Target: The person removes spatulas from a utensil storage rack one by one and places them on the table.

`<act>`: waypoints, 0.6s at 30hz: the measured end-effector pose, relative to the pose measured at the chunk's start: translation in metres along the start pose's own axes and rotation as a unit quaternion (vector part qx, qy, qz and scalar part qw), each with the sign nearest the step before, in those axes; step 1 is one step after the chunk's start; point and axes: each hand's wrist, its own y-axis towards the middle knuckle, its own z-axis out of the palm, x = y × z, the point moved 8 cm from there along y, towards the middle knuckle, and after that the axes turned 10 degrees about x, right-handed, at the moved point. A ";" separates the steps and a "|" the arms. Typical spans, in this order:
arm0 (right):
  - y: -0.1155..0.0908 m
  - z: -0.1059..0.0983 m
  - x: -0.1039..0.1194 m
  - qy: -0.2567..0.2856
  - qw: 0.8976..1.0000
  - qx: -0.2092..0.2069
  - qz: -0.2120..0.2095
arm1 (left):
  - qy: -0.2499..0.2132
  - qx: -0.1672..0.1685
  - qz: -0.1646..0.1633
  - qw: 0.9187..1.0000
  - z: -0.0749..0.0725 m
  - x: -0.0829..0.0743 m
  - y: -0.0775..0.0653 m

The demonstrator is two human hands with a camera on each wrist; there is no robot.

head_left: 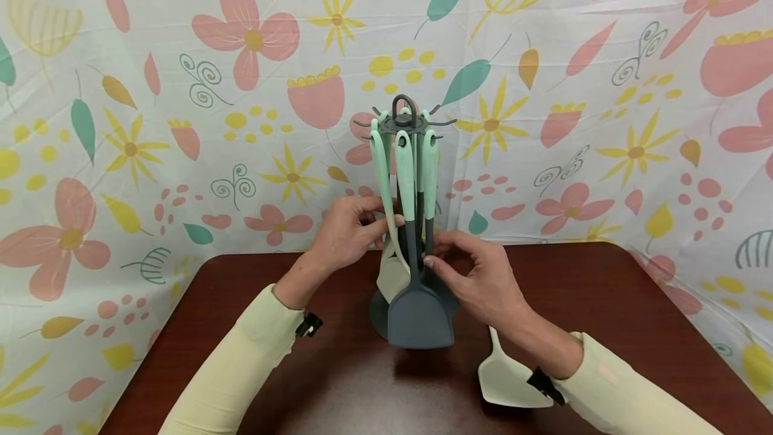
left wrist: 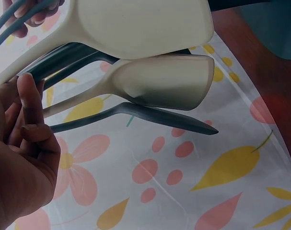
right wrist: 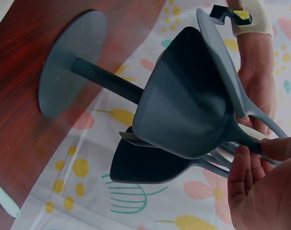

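In the head view a dark rotating-style utensil stand [head_left: 401,123] with hooks and a top loop carries several mint-handled utensils. My left hand [head_left: 347,230] pinches the neck of a cream turner [head_left: 392,279] on the stand's left side. My right hand [head_left: 477,277] pinches the neck of a dark grey concave turner [right wrist: 186,100], with the thumb on its near side in the right wrist view. A flat dark turner [head_left: 421,317] hangs in front, between the hands. In the left wrist view, another cream turner [left wrist: 167,84] hangs beside a dark utensil [left wrist: 169,119].
The stand's round base [right wrist: 71,62] rests on a dark red-brown table [head_left: 338,381]. Partly under my right forearm lies a cream turner [head_left: 510,381], head toward the near side. A flower-patterned cloth [head_left: 253,92] hangs behind the table.
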 end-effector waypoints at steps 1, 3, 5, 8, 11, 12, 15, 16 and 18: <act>0.000 0.000 0.001 -0.001 1.000 -0.001 0.000 | 0.001 0.000 0.000 1.000 0.000 0.000 0.000; 0.000 -0.001 0.002 -0.004 1.000 -0.002 0.000 | 0.002 -0.001 -0.001 1.000 0.000 0.000 0.000; 0.000 -0.001 0.002 -0.005 1.000 -0.003 -0.001 | 0.003 -0.001 -0.002 1.000 0.000 0.000 0.000; -0.001 -0.001 0.003 -0.007 1.000 -0.004 -0.003 | 0.005 -0.001 -0.003 1.000 0.000 0.000 0.000; -0.001 -0.001 0.003 -0.009 1.000 -0.006 -0.004 | 0.005 -0.002 -0.002 1.000 0.000 0.000 0.000; -0.001 -0.001 0.003 -0.010 1.000 -0.006 -0.003 | 0.003 -0.002 -0.002 1.000 0.000 0.001 0.000; -0.001 -0.002 0.002 -0.014 1.000 -0.007 -0.001 | -0.002 -0.003 -0.002 1.000 0.000 0.001 0.000; -0.001 -0.002 0.002 -0.015 1.000 -0.007 0.000 | -0.004 -0.004 -0.002 1.000 0.000 0.001 0.000; -0.001 -0.002 0.001 -0.017 1.000 -0.007 0.002 | -0.007 -0.005 -0.002 1.000 0.000 0.001 0.000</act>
